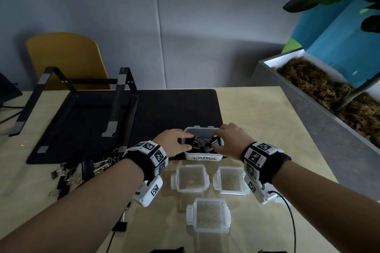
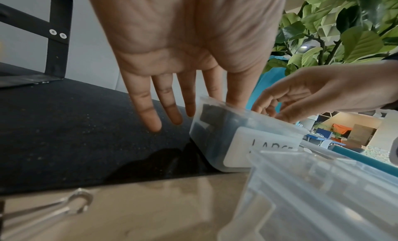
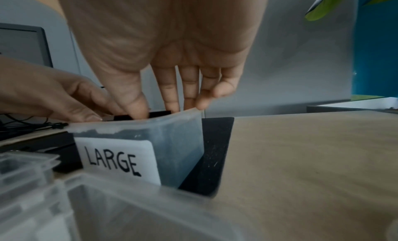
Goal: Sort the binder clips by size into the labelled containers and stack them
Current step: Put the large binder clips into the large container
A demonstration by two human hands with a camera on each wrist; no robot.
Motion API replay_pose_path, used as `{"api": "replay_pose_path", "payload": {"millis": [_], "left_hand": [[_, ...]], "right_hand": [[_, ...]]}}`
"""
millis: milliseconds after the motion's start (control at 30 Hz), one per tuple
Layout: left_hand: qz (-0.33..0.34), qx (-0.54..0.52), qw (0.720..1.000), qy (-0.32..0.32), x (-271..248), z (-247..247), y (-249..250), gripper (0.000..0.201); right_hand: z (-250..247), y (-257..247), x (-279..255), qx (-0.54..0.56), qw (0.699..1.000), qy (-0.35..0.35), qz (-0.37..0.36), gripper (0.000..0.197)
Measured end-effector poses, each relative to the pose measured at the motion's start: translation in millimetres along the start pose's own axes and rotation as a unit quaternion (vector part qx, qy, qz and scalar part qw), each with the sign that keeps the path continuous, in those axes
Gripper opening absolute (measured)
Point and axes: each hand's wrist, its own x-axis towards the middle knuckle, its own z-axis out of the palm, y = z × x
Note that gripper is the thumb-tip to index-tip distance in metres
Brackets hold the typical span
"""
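Observation:
The clear container labelled LARGE (image 1: 202, 157) (image 2: 215, 142) (image 3: 178, 142) stands on the near edge of the black mat (image 1: 164, 113), filled with large black binder clips (image 1: 200, 144). My left hand (image 1: 188, 141) (image 2: 189, 108) is at its left rim, fingers straight, with thumb and index reaching over the rim above the clips. My right hand (image 1: 214, 141) (image 3: 163, 108) reaches in from the right, thumb and fingers pinching a black clip at the container's right side. A pile of unsorted clips (image 1: 82, 168) lies on the table to the left.
Three clear plastic tubs (image 1: 191, 177) (image 1: 230, 179) (image 1: 208, 214) sit on the table in front of the LARGE container. A lone clip (image 1: 120, 225) lies under my left forearm. A black laptop stand (image 1: 115, 109) occupies the mat's left. A grey planter (image 1: 320, 121) borders the right.

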Motion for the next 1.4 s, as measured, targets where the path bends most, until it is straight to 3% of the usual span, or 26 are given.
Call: {"api": "replay_pose_path", "payload": {"millis": [133, 367, 533, 700, 933, 1100, 1400], "left_hand": [[0.003, 0.004, 1.0, -0.004, 2, -1, 0, 0.043], [-0.002, -0.005, 1.0, -0.008, 3, -1, 0, 0.044], [0.0, -0.021, 1.0, -0.01, 2, -1, -2, 0.044], [0.0, -0.023, 1.0, -0.006, 2, -1, -1, 0.044], [-0.008, -0.015, 1.0, 0.007, 3, 1, 1, 0.043], [-0.001, -0.005, 1.0, 0.008, 2, 1, -1, 0.044], [0.01, 0.006, 1.0, 0.011, 0, 3, -3, 0.044]], "right_hand": [[0, -14, 1, -0.045, 0.999, 0.012, -0.003, 0.054], [-3, -23, 2, -0.041, 0.999, 0.006, 0.003, 0.031], [-14, -1, 1, 0.02, 1.0, -0.021, -0.005, 0.04], [-16, 10, -2, 0.007, 0.999, -0.046, -0.022, 0.033], [-7, 2, -4, 0.042, 0.999, -0.016, -0.001, 0.047], [-5, 1, 0, 0.048, 0.999, -0.019, 0.005, 0.029], [-11, 8, -2, 0.047, 0.998, -0.024, -0.03, 0.026]]}}
